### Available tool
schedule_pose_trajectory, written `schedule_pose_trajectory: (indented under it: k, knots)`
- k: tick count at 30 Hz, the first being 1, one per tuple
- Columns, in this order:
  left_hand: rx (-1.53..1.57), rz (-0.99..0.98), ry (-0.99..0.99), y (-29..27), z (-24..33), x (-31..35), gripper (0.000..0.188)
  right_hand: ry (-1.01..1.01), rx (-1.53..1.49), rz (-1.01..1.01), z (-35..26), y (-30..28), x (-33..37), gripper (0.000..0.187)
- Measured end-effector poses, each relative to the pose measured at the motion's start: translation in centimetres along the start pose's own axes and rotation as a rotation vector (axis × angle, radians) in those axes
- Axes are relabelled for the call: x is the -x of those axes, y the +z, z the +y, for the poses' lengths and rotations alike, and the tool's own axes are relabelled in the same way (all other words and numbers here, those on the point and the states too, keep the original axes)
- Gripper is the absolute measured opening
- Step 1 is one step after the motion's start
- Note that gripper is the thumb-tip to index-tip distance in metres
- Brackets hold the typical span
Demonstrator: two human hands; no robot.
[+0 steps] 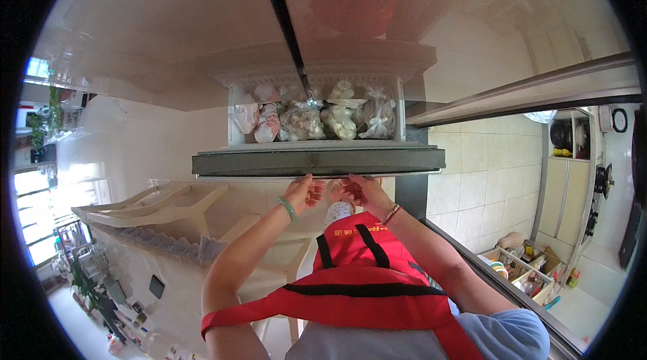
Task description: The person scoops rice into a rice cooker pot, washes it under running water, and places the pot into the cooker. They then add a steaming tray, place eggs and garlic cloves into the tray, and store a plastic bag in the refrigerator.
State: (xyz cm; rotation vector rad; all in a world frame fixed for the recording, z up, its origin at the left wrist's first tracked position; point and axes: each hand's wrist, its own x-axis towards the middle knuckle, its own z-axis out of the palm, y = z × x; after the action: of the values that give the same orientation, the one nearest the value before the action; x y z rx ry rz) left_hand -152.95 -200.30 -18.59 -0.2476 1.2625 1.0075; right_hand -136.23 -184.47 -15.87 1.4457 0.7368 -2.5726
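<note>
A freezer drawer [318, 162] stands pulled out below the refrigerator doors [175, 30]. My left hand [304, 193], with a green bangle above its wrist, has its fingers curled at the lower front edge of the drawer. My right hand [366, 193] grips the same edge a little to the right; its fingertips are partly hidden under it. Inside the drawer lie several knotted plastic bags: a bag of reddish meat [267, 123], a bag of pale lumps [339, 121], a clear bag [301, 123] and a crinkled bag [379, 116] at the right. Their exact contents are unclear.
At the left stand a cloth-edged table [128, 272] with a dark phone-like slab [156, 286] and a pale chair [162, 205]. On the right, a sliding door frame [499, 279] borders a tiled kitchen with an open drawer of jars [522, 269]. A red apron [364, 279] covers my front.
</note>
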Motion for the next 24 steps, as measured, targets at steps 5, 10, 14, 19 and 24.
schedule_pose_trajectory:
  k: [5,10,14,19,24]
  knots:
    - [0.016,-0.046,0.049,-1.2,-1.3,-1.3,0.051,-0.016,-0.043,0.073,0.5,0.4,-0.4,0.033]
    - [0.027,0.143,0.099,0.7,-0.4,-0.9,0.055,-0.067,0.053,0.09,0.6,-0.2,-1.0,0.039]
    - [0.039,0.199,0.076,1.3,0.8,-0.5,0.052,-0.105,0.169,0.181,-0.9,1.0,0.9,0.04]
    - [-0.002,0.252,0.074,2.2,2.4,-0.1,0.044,-0.114,0.207,0.163,-1.9,0.5,-0.2,0.041]
    - [-0.015,0.269,0.05,2.5,3.4,-0.1,0.046,-0.079,0.187,0.164,-2.8,0.8,0.1,0.04]
